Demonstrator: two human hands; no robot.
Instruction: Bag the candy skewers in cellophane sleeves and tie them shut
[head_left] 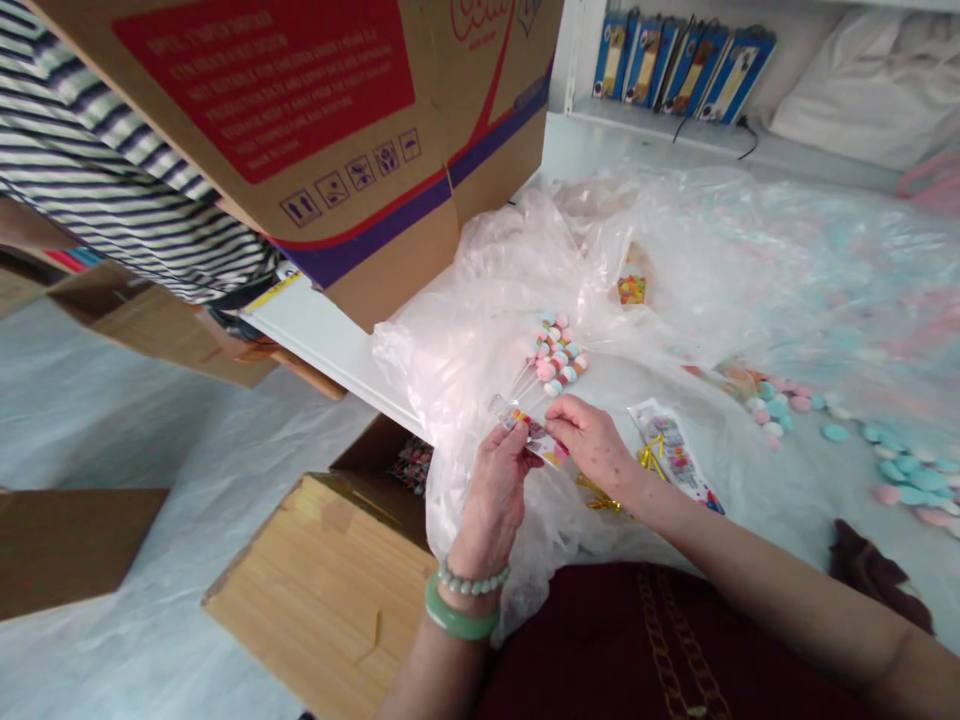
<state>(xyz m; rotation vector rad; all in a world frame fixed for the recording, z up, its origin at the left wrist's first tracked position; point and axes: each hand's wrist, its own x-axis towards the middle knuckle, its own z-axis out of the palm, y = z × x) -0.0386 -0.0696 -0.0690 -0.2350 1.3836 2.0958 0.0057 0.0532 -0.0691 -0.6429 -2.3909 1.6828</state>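
Note:
My left hand (501,462) pinches a small clear printed plastic bag (551,450) between thumb and fingers. At the bag's right edge, my right hand (592,440) has its thumb and fingertips pressed together on it. Just beyond both hands lies a bunch of candy skewers (559,352), pink, white and blue pieces on thin sticks that point toward me. To the right of my right hand rests a stack of printed clear bags (679,460). Gold twist ties (652,455) lie on that stack, and more gold ties (598,494) lie under my right wrist.
A large cardboard carton (360,230) stands at the left on the table, a person in a striped shirt (127,150) behind it. Plastic sheeting (510,260) covers much of the table. Loose candies (915,475) lie right. An open box (337,560) stands below the table edge.

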